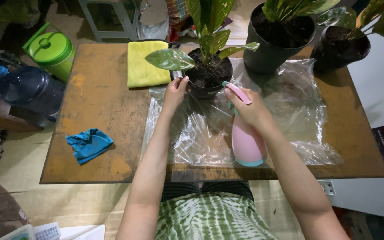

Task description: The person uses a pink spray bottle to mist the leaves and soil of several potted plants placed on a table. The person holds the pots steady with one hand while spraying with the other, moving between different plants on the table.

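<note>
A small black pot (207,91) with a green leafy plant (210,35) stands on a clear plastic sheet (290,102) spread over a worn wooden table (98,102). My left hand (175,91) grips the pot's left rim. In my right hand (247,106) is a pink spray bottle (246,142), its nozzle pointed toward the pot's soil. The bottle's base rests near the table's front edge.
A yellow cloth (145,62) lies left of the pot; a crumpled blue cloth (89,144) sits at front left. Two larger black potted plants (278,40) (341,46) stand at back right. Off the table's left are a green lidded container (52,51) and blue water jugs (27,86).
</note>
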